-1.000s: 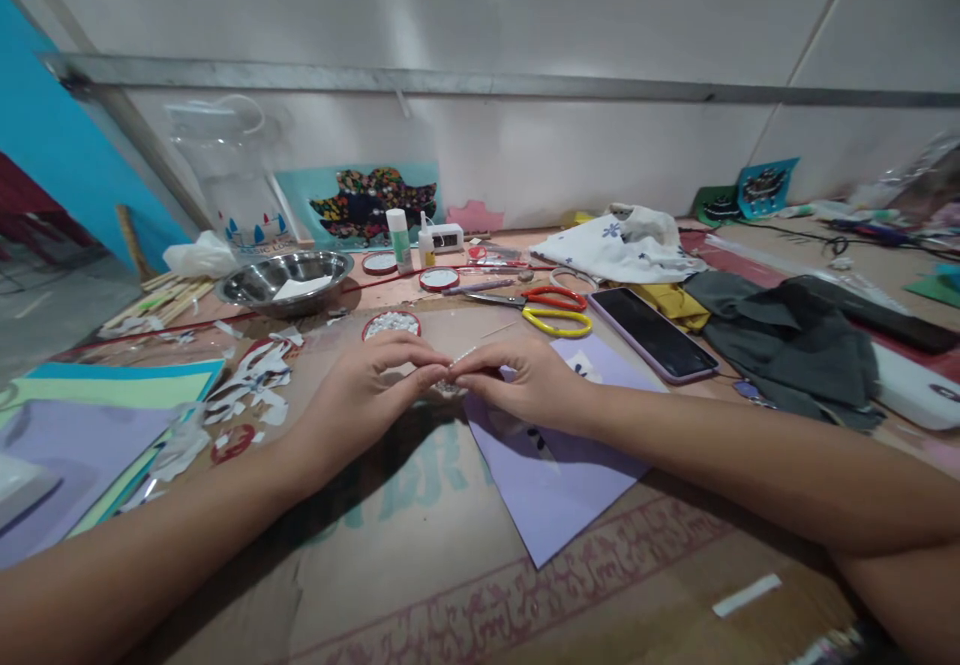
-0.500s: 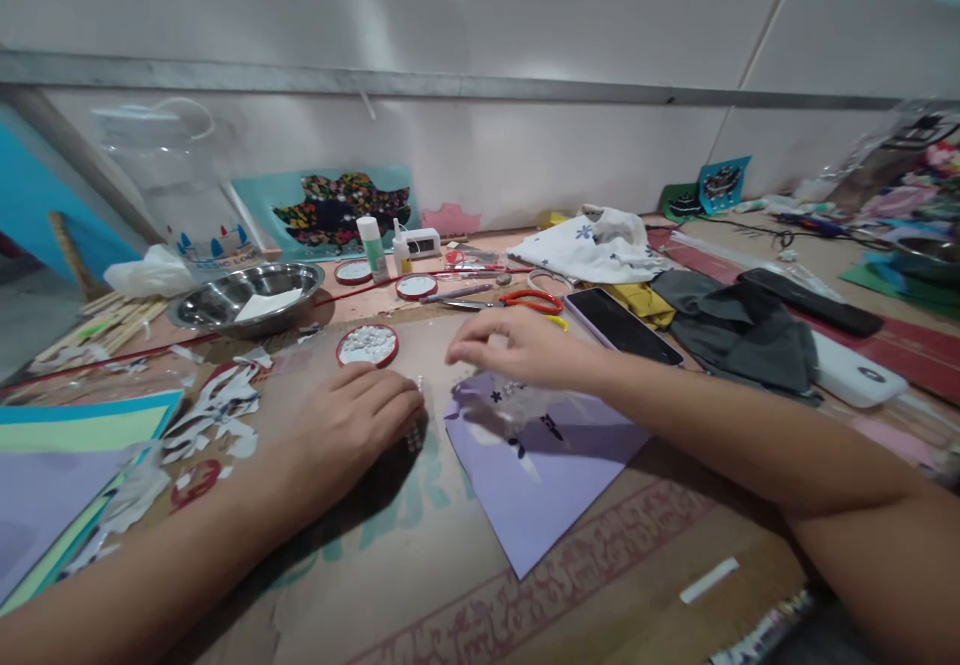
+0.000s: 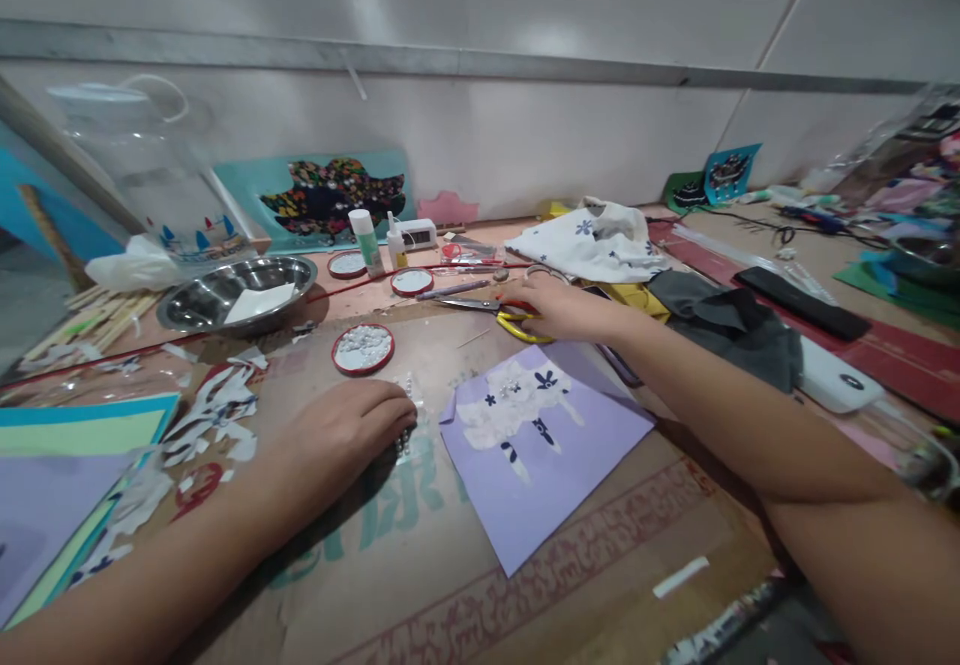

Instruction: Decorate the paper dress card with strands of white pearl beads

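My left hand (image 3: pixel 341 432) lies on the cardboard mat with its fingers curled together over a clear strip of small pearl beads (image 3: pixel 405 442), hiding part of it. My right hand (image 3: pixel 559 307) reaches forward with its fingers closed around the handles of a pair of scissors (image 3: pixel 480 304), whose blades point left. Between my forearms is a sheet of purple paper (image 3: pixel 517 515). On it sits a white fabric cutout (image 3: pixel 480 415) with dark blue flowers and a small cluster of beads. A red-rimmed lid (image 3: pixel 363 348) full of white beads stands just beyond my left hand.
A steel bowl (image 3: pixel 238 295) holding white paper stands at the back left by a clear jug (image 3: pixel 165 185). A glue stick (image 3: pixel 366 243) and glue bottle (image 3: pixel 397 243) stand behind. Patterned white cloth (image 3: pixel 592 245) and dark grey cloth (image 3: pixel 720 330) lie right. Fabric scraps (image 3: pixel 217 415) lie left.
My right hand has moved from above the purple paper, away and to the right, onto the scissors. The cutout is now uncovered. My left hand stays on the bead strip.
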Available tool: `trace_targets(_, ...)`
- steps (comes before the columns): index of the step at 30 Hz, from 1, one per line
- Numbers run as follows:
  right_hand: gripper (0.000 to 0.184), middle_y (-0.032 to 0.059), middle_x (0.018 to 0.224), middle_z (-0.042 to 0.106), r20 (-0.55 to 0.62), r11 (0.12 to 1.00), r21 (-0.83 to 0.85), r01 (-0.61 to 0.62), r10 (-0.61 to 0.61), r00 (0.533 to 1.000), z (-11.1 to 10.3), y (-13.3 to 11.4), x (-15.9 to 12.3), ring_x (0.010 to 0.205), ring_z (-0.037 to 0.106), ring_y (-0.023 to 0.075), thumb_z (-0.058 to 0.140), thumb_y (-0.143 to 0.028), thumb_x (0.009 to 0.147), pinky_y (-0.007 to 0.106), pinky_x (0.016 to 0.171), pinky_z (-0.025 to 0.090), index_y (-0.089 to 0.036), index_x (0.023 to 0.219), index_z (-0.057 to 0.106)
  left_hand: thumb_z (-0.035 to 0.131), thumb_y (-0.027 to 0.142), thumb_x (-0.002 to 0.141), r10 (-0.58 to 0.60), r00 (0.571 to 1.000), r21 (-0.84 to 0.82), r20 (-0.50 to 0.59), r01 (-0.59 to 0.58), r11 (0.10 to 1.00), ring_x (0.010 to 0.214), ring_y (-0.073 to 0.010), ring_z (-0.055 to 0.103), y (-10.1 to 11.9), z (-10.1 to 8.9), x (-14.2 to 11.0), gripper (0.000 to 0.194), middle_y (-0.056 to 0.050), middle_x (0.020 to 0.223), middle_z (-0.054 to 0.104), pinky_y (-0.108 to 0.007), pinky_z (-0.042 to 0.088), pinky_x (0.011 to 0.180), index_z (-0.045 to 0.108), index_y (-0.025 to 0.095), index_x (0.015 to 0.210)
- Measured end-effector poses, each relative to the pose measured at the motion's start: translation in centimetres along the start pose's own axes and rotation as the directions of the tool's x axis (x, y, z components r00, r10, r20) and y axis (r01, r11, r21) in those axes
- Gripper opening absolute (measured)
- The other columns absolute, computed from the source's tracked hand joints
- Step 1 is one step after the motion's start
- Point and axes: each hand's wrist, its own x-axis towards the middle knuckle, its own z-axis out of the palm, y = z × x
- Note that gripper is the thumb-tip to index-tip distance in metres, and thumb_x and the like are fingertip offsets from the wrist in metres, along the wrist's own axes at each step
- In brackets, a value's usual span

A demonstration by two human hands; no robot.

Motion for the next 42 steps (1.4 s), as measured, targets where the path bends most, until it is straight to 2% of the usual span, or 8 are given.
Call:
trace_targets(8, 0.060, 0.0118, 0.115, 0.069, -0.069, 0.999, 0.042, -0.012, 0.015, 0.998, 1.5, 0.4, 0.7, 0.100, 0.061, 0.0232, 0.062, -0.013, 0.080, 0.032, 0.085, 0.043, -0.021, 0.139, 0.057, 0.045, 0.031, 0.104, -0.039, 0.999, -0.057, -0.016, 0.038, 0.998, 0.085, -0.0204, 0.070, -0.2, -0.4, 0.6, 0.031, -0.008, 0.097, 0.075, -0.033, 0.056, 0.077, 0.072, 0.017, 0.099)
trace_targets(12, 0.053, 0.0124, 0.117, 0.069, -0.104, 0.992, 0.097, -0.074, 0.084, 0.991, 0.4, -0.7, 0.3, 0.099, 0.063, 0.0240, 0.066, -0.029, 0.085, 0.032, 0.083, 0.046, -0.020, 0.136, 0.054, 0.051, 0.031, 0.101, -0.035, 0.999, -0.116, -0.032, 0.031, 0.993, 0.083, -0.0189, 0.070, -0.6, -0.7, 1.2, 0.026, -0.006, 0.093, 0.075, -0.029, 0.055, 0.075, 0.073, 0.018, 0.094)
trace_targets(16, 0.054, 0.0140, 0.126, 0.064, -0.055, 0.986, 0.131, 0.105, -0.099, 0.994, -1.7, -3.0, -0.8, 0.100, 0.062, 0.0235, 0.068, -0.037, 0.085, 0.030, 0.080, 0.046, -0.018, 0.133, 0.054, 0.054, 0.028, 0.099, -0.060, 0.998, -0.194, -0.011, 0.057, 0.979, 0.083, -0.0181, 0.070, -1.0, -0.5, 1.6, 0.023, -0.006, 0.092, 0.074, -0.028, 0.055, 0.075, 0.073, 0.018, 0.092)
trace_targets(18, 0.038, 0.0088, 0.114, 0.067, 0.053, 0.957, 0.166, 0.237, -0.249, 0.967, -2.6, -4.1, -1.5, 0.094, 0.061, 0.0207, 0.067, -0.033, 0.085, 0.028, 0.075, 0.044, -0.021, 0.121, 0.062, 0.055, 0.028, 0.099, -0.073, 0.997, -0.249, -0.012, 0.068, 0.966, 0.083, -0.0173, 0.069, -1.2, -0.3, 1.6, 0.022, -0.006, 0.092, 0.074, -0.027, 0.055, 0.075, 0.073, 0.018, 0.092)
trace_targets(21, 0.029, 0.0024, 0.101, 0.070, 0.196, 0.943, 0.169, 0.288, -0.318, 0.928, -3.1, -5.4, -2.4, 0.084, 0.062, 0.0168, 0.068, -0.029, 0.084, 0.025, 0.069, 0.041, -0.025, 0.113, 0.066, 0.056, 0.027, 0.099, -0.073, 0.997, -0.280, -0.023, 0.064, 0.958, 0.083, -0.0166, 0.067, -1.4, 0.0, 1.6, 0.021, -0.006, 0.090, 0.073, -0.026, 0.054, 0.075, 0.073, 0.017, 0.091)
trace_targets(31, 0.030, 0.0024, 0.099, 0.072, 0.253, 0.943, 0.091, 0.321, -0.334, 0.908, -0.7, -5.6, -3.1, 0.086, 0.065, 0.0195, 0.068, -0.017, 0.083, 0.026, 0.069, 0.041, -0.030, 0.110, 0.070, 0.052, 0.027, 0.101, -0.064, 0.998, -0.260, -0.010, 0.059, 0.964, 0.087, -0.0190, 0.067, -1.0, -0.2, 1.7, 0.023, -0.006, 0.093, 0.073, -0.032, 0.054, 0.081, 0.070, 0.016, 0.092)
trace_targets(36, 0.027, 0.0035, 0.095, 0.071, 0.247, 0.935, 0.059, 0.349, -0.352, 0.903, -0.6, -6.2, -2.9, 0.088, 0.065, 0.0204, 0.064, -0.015, 0.085, 0.027, 0.070, 0.042, -0.029, 0.108, 0.071, 0.043, 0.036, 0.104, -0.185, 0.979, -0.234, 0.080, 0.199, 0.952, 0.090, -0.0212, 0.068, -0.9, -0.2, 1.5, 0.031, -0.006, 0.096, 0.074, -0.034, 0.053, 0.082, 0.069, 0.018, 0.098)
trace_targets(42, 0.023, 0.0052, 0.099, 0.070, 0.304, 0.933, -0.038, 0.359, -0.331, 0.893, -0.8, -6.8, -2.8, 0.088, 0.066, 0.0217, 0.064, -0.018, 0.087, 0.028, 0.071, 0.043, -0.028, 0.108, 0.069, 0.050, 0.035, 0.100, -0.312, 0.943, -0.247, 0.115, 0.331, 0.911, 0.082, -0.0193, 0.069, -1.3, -0.5, 2.0, 0.026, -0.002, 0.086, 0.075, -0.030, 0.051, 0.075, 0.072, 0.021, 0.093)
